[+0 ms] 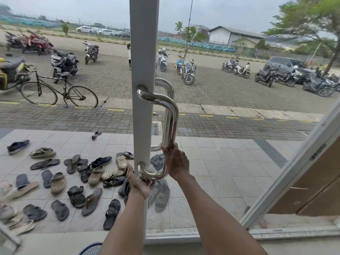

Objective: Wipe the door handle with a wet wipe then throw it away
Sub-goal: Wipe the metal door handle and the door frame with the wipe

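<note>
A polished steel D-shaped door handle [170,115] is fixed to the white frame of a glass door [142,52]. My right hand [177,161] grips the lower end of the handle's upright bar. My left hand [139,182] is curled under the handle's bottom bend, close to the lower mount. No wet wipe shows clearly; anything under my fingers is hidden.
Through the glass lie several sandals and shoes [77,173] on a tiled porch, then a bicycle [58,91] and parked motorbikes on paving. A second white door frame [287,175] leans in at the right, with brown panels behind it. A blue fan top [91,250] sits at the bottom edge.
</note>
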Tool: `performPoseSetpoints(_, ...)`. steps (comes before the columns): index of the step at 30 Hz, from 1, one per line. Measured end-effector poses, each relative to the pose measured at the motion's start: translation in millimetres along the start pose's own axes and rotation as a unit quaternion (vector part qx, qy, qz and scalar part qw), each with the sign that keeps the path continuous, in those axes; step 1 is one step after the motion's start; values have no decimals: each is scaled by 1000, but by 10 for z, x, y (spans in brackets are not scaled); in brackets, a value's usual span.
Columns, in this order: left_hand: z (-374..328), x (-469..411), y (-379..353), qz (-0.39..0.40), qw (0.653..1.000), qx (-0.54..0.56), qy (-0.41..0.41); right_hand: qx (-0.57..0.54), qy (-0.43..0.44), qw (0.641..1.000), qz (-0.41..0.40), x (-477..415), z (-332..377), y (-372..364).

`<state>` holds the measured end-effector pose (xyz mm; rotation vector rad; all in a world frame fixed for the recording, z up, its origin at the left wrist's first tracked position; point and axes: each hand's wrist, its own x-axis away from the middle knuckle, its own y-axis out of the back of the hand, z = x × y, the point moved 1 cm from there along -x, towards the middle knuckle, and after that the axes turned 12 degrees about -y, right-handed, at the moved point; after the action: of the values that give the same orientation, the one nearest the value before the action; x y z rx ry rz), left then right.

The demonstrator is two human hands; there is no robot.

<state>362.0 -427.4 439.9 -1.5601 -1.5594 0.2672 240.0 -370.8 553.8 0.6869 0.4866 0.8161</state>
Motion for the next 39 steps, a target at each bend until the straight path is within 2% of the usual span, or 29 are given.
performPoseSetpoints(2, -44, -48, -26, -21, 999, -3, -28, -1, -2, 1000, 2, -4, 1, 8)
performPoseSetpoints(4, -130, -52, -114, -22, 995, -25, -91, -3, -2, 1000, 4, -2, 0, 5)
performPoseSetpoints(7, -123, 135, -241, -32, 973, -134, -185, 0, 1, 1000, 1, 5, -2, -1)
performPoseSetpoints(8, -84, 202, -253, -44, 953, -209, -213, 0, -1, 1000, 1, 4, -4, 0)
performPoseSetpoints(10, 24, 304, -218, -41, 875, -410, -254, 1, -8, 1000, 1, 5, 0, -2)
performPoseSetpoints(13, 148, 267, -42, 29, 732, -614, -293, 0, -12, 1000, -1, 10, 2, -10)
performPoseSetpoints(15, 176, 231, 55, 113, 600, -719, -330, 0, -15, 1000, -2, 16, 8, -8)
performPoseSetpoints(17, 136, 196, 93, 187, 477, -776, -368, -1, -15, 1000, -1, 26, 20, 3)
performPoseSetpoints(19, 33, 128, 110, 203, 397, -819, -362, 1, -17, 1000, 3, 28, 28, 15)
performPoseSetpoints(21, -89, 68, 62, 196, 351, -852, -336, 1, -20, 1000, 9, 17, 25, 24)
performPoseSetpoints(23, -143, 55, -4, 181, 337, -862, -332, 3, -19, 1000, 9, 7, 21, 27)
performPoseSetpoints(25, -83, 102, -30, 171, 342, -864, -326, 5, -15, 1000, 5, 5, 13, 18)
performPoseSetpoints(30, 218, 250, 41, 264, 371, -825, -335, -1, -11, 1000, 1, 24, 22, 15)
performPoseSetpoints(32, 107, 220, 80, 265, 347, -840, -322, -2, -12, 1000, 6, 32, 33, 26)
performPoseSetpoints(34, -80, 168, 127, 217, 326, -873, -290, -3, -18, 1000, 12, 33, 39, 37)
performPoseSetpoints(36, -232, 97, 173, 186, 339, -883, -267, -2, -18, 1000, 12, 24, 36, 40)
performPoseSetpoints(39, -269, 117, 184, 233, 342, -865, -283, -2, -16, 1000, 4, 23, 26, 23)
